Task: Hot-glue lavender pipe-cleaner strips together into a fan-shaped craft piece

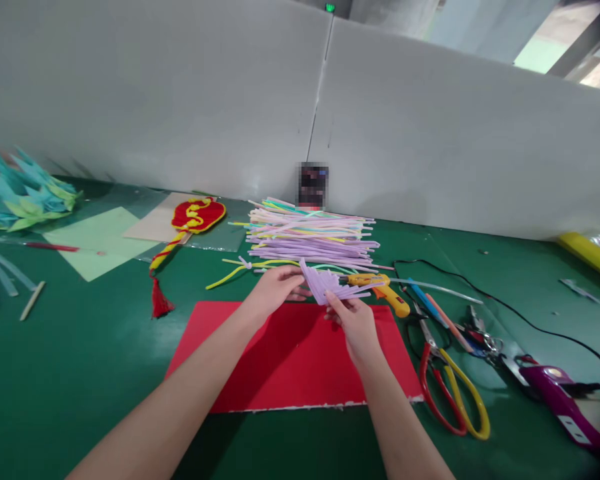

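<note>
Between my two hands is a piece made of lilac pipe cleaners [319, 281], laid side by side into a slanted panel with loose ends sticking out to the right. My left hand [277, 288] pinches its left edge with fingers closed. At its lower edge my right hand [354, 321] grips it between thumb and fingers. Both hands are over the far edge of a red board [290, 367]. Just behind lies a pile of pipe cleaners [313, 250] in lilac, yellow, white and green. A yellow glue gun [394, 299] rests right of the piece.
Red-and-yellow-handled scissors [453, 393], pens [447, 317], keys [490, 343], a black cable [540, 325] and a purple-handled tool [563, 407] lie at right. A red fan-shaped ornament [199, 215], green paper [97, 241] and blue paper strips [0, 273] are left. A grey partition [180, 100] stands behind.
</note>
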The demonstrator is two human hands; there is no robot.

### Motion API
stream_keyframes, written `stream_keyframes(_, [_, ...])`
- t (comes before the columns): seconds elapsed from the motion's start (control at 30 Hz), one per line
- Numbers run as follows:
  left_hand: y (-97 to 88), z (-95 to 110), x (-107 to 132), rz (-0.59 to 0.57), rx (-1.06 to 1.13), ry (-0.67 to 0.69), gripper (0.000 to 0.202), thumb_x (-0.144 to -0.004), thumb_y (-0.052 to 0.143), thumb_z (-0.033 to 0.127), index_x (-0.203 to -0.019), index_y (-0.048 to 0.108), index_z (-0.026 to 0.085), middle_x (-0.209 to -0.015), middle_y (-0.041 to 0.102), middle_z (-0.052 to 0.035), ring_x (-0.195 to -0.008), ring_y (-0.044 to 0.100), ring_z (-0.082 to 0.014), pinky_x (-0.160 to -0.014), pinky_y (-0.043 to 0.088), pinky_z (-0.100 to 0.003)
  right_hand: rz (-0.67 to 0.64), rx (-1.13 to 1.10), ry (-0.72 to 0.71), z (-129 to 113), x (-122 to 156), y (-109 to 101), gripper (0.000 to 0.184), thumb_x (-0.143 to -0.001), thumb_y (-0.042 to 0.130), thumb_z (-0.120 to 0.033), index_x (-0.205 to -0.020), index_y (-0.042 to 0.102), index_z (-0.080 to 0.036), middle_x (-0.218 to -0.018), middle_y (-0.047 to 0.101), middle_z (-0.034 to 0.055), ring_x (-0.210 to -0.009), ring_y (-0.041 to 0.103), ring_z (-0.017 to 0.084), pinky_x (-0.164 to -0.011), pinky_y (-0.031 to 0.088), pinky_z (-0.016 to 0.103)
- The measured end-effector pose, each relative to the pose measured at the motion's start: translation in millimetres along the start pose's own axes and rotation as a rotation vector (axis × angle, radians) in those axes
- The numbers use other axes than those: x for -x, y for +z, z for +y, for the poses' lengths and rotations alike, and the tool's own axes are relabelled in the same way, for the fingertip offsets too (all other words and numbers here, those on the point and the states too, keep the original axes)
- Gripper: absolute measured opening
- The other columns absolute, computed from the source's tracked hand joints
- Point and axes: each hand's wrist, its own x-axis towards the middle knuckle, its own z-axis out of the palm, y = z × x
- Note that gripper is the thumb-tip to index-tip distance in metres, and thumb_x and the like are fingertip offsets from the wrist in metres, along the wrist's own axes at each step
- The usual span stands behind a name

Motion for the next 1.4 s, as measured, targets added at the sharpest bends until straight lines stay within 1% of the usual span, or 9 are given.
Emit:
stream_keyframes(0.17, [1.2, 2.1, 3.7, -0.007, 0.02, 0.021, 0.017, -0.083, 0.046, 0.019, -0.085, 0.061, 0.013, -0.079, 0.069, -0.0062, -0.065, 0.066, -0.0135, -0.067, 0.052, -0.027, 0.006, 0.012, 0.004, -1.0, 0.7, 0.6, 0.032, -0.059, 0.072, -0.042, -0.07, 0.065, -0.013, -0.058, 0.061, 0.0004, -0.047, 0.054, 0.01, -0.047, 0.047, 0.023])
stream_keyframes(0.27, [0.4, 1.3, 4.1, 0.002, 0.017, 0.036, 0.018, -0.084, 0.048, 0.026, -0.082, 0.061, 0.013, -0.079, 0.069, -0.0068, -0.066, 0.066, -0.0134, -0.067, 0.052, -0.027, 0.006, 0.011, 0.006, -2.0, 1.0, 1.2, 0.033, -0.058, 0.072, -0.042, -0.07, 0.065, -0.013, -0.058, 0.061, 0.0007, -0.047, 0.054, 0.01, -0.047, 0.047, 0.023])
stream_keyframes(0.4, [-1.8, -2.2, 0.8, 0.012, -0.004, 0.056, 0.009, -0.078, 0.056, 0.022, -0.079, 0.06, 0.014, -0.081, 0.069, -0.0056, -0.067, 0.065, -0.0127, -0.067, 0.051, -0.026, 0.002, 0.024, 0.003, -1.3, 0.4, 1.5, 0.033, -0.059, 0.072, -0.043, -0.07, 0.065, -0.013, -0.055, 0.06, 0.0, -0.046, 0.054, 0.01, -0.048, 0.048, 0.024])
stream_keyframes(0.53, [-2.8, -3.9, -0.7, 0.036, -0.033, 0.074, 0.009, -0.074, 0.061, 0.023, -0.076, 0.061, 0.015, -0.08, 0.069, -0.0044, -0.068, 0.065, -0.0134, -0.067, 0.051, -0.027, 0.005, 0.047, 0.0, -0.2, 0.1, 1.4, 0.035, -0.058, 0.072, -0.045, -0.07, 0.065, -0.013, -0.056, 0.061, 0.0013, -0.046, 0.055, 0.011, -0.048, 0.048, 0.025])
stream_keyframes(0.77, [-4.2, -7.1, -4.5, 0.056, -0.08, 0.105, 0.008, -0.074, 0.058, 0.021, -0.074, 0.061, 0.014, -0.074, 0.068, -0.0034, -0.066, 0.066, -0.0142, -0.063, 0.05, -0.025, 0.005, 0.069, -0.018, -0.4, 0.8, 1.3, 0.035, -0.057, 0.072, -0.045, -0.069, 0.066, -0.012, -0.056, 0.062, 0.0015, -0.045, 0.055, 0.011, -0.047, 0.047, 0.024])
stream_keyframes(0.93, [-4.6, -8.3, -6.1, 0.076, -0.175, 0.185, 0.01, -0.071, 0.058, 0.023, -0.072, 0.061, 0.014, -0.07, 0.067, -0.0036, -0.062, 0.065, -0.0158, -0.056, 0.047, -0.024, 0.006, 0.093, -0.021, 0.2, 0.8, 1.3, 0.039, -0.057, 0.071, -0.047, -0.072, 0.066, -0.012, -0.057, 0.063, 0.0025, -0.046, 0.056, 0.013, -0.046, 0.048, 0.025])
stream_keyframes(1.1, [-4.0, -7.6, -3.5, 0.107, -0.245, 0.232, 0.012, -0.07, 0.057, 0.026, -0.071, 0.061, 0.015, -0.071, 0.067, -0.0036, -0.065, 0.065, -0.0182, -0.059, 0.048, -0.026, 0.001, 0.109, -0.025, 0.5, 1.3, 1.6, 0.036, -0.059, 0.071, -0.046, -0.071, 0.065, -0.013, -0.056, 0.062, 0.001, -0.045, 0.057, 0.013, -0.047, 0.048, 0.025])
stream_keyframes(1.4, [-2.1, -8.4, -3.2, 0.16, -0.299, 0.237, 0.011, -0.069, 0.055, 0.025, -0.069, 0.06, 0.016, -0.069, 0.066, -0.0029, -0.065, 0.065, -0.0188, -0.061, 0.049, -0.027, -0.011, 0.087, -0.021, -0.5, 2.2, 2.6, 0.031, -0.06, 0.071, -0.041, -0.072, 0.066, -0.013, -0.055, 0.062, -0.0001, -0.046, 0.057, 0.012, -0.048, 0.049, 0.025])
